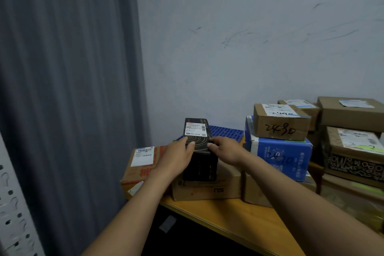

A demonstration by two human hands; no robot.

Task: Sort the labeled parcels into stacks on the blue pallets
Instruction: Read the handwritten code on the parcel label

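Observation:
A black box with a white label on top stands on a brown carton, in front of a blue pallet. My left hand holds its left side, fingers curled over the top edge. At the box's right top edge, my right hand grips with bent fingers. A brown parcel marked 2490 sits on a blue carton to the right.
A red-and-brown labeled carton lies to the left of the black box. More labeled parcels are stacked at the far right. The boxes rest on a wooden table. A grey curtain hangs on the left, by a white wall.

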